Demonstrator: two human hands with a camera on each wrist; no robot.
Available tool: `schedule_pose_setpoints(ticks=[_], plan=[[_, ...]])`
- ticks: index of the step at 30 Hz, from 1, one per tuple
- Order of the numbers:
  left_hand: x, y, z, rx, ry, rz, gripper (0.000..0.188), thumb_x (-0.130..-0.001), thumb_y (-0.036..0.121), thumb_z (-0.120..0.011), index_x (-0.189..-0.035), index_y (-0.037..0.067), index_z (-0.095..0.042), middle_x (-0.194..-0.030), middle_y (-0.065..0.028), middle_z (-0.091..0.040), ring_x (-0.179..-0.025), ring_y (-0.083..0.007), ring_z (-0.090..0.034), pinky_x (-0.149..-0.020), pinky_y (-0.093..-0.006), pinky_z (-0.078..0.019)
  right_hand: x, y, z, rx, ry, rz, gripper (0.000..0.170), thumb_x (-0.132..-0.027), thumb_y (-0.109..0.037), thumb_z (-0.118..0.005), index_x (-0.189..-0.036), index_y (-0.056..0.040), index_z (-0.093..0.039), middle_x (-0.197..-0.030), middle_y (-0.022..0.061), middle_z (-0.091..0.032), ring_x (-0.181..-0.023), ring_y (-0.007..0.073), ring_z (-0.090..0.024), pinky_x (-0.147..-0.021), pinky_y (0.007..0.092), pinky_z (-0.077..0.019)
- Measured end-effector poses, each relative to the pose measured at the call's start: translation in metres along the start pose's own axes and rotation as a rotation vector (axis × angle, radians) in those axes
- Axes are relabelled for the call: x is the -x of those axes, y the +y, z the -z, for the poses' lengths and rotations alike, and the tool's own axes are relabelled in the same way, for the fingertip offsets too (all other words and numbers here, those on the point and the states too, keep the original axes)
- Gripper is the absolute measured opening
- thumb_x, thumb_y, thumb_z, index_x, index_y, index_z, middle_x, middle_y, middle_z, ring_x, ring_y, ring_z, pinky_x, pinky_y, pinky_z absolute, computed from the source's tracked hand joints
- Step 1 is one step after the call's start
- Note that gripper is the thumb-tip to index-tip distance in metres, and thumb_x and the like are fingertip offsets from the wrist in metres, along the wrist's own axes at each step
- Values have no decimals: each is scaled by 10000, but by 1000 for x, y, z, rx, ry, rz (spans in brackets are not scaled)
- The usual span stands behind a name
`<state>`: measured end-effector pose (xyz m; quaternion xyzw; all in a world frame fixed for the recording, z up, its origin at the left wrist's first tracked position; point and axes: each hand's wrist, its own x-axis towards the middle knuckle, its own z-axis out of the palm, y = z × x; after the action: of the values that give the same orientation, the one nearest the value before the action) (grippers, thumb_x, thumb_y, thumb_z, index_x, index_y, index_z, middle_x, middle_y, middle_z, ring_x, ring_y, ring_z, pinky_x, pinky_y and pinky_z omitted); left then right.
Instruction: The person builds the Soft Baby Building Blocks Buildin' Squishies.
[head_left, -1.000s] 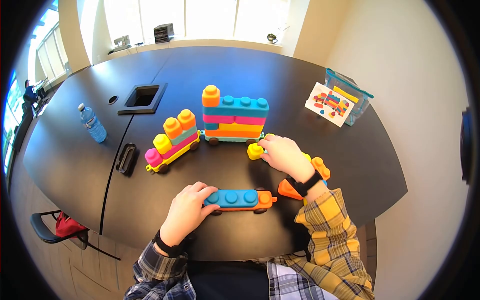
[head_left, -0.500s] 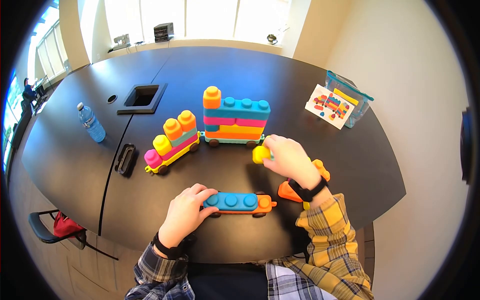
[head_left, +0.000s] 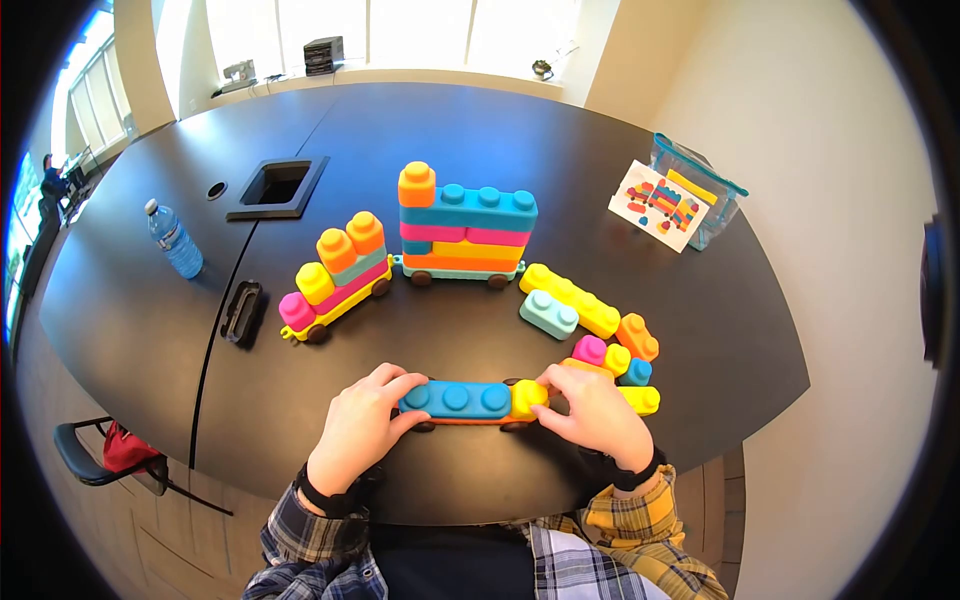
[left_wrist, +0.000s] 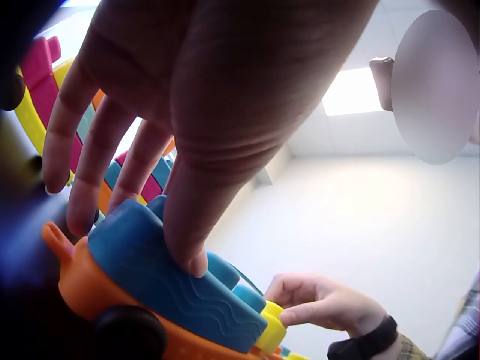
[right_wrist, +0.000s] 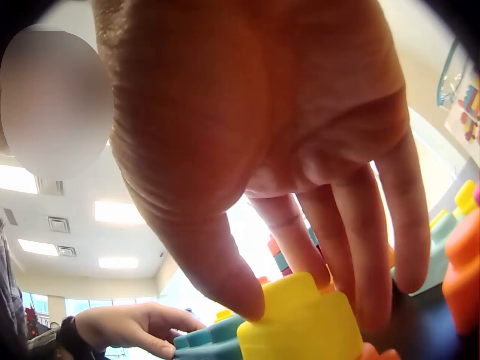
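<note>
My left hand [head_left: 360,425] grips the left end of a long blue block [head_left: 456,400] on an orange wheeled base near the table's front. Thumb and fingers of my right hand [head_left: 603,415] pinch a yellow block [head_left: 528,399] at the right end of that base, touching the blue block's end. The left wrist view shows the blue block [left_wrist: 172,277] between thumb and fingers, above the orange base [left_wrist: 94,281]. Seen from the right wrist, the yellow block [right_wrist: 300,322] lies against the thumb.
Two wheeled cars with stacked blocks [head_left: 345,280] [head_left: 465,240] stand behind. Loose blocks, among them a long yellow one [head_left: 570,299] and a light teal one [head_left: 548,314], lie at the right. A bottle [head_left: 174,240], black tray [head_left: 242,313], picture card [head_left: 660,206] and clear bag [head_left: 722,210] are farther out.
My right hand has brought the yellow block from the loose blocks toward me and left, onto the orange base's right end. My left hand keeps its grip on the blue block.
</note>
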<state>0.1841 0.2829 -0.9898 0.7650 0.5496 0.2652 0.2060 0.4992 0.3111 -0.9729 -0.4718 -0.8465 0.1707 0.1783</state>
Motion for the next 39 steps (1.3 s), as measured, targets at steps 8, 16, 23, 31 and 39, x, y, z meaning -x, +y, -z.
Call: schedule_pose_setpoints(ticks=[8, 16, 23, 31, 39], plan=[[0, 3, 2, -35, 5, -11, 374, -856, 249, -827, -1197, 146, -716, -1122, -69, -690, -936, -343, -718, -807, -435, -590, 5, -3, -12, -56, 52, 44, 310, -913, -202, -770, -1114, -28, -611, -991, 190, -702, -929, 409, -690, -783, 475, -567], [0, 4, 1, -37, 8, 6, 381, -843, 233, -846, -1191, 139, -726, -1123, -73, -690, -894, -320, -728, -809, -421, -584, 5, 4, -17, -103, -10, -8, 321, -920, -149, -764, -1183, -30, -625, -1070, 178, -722, -988, 393, -703, -842, 449, -566], [1, 2, 0, -36, 15, 0, 387, -842, 235, -845, -1197, 139, -721, -1123, -73, -690, -897, -321, -726, -811, -424, -583, 3, 6, -17, -118, 26, 68, 315, -925, -165, -747, -1177, -44, -601, -1017, 200, -709, -973, 418, -686, -805, 485, -561], [1, 3, 0, -47, 20, 1, 384, -845, 234, -841, -1196, 133, -720, -1129, -72, -691, -887, -305, -731, -806, -417, -585, 6, -1, -18, -144, 24, -1, 324, -940, -164, -733, -1204, -37, -595, -1045, 205, -712, -983, 422, -687, -827, 475, -564], [4, 6, 0, -50, 17, 17, 399, -838, 228, -847, -1199, 121, -717, -1151, -67, -691, -929, -305, -726, -831, -418, -585, 10, -2, -20, -175, 34, -44, 327, -954, -184, -732, -1214, -34, -603, -1090, 200, -712, -1003, 415, -690, -848, 467, -565]])
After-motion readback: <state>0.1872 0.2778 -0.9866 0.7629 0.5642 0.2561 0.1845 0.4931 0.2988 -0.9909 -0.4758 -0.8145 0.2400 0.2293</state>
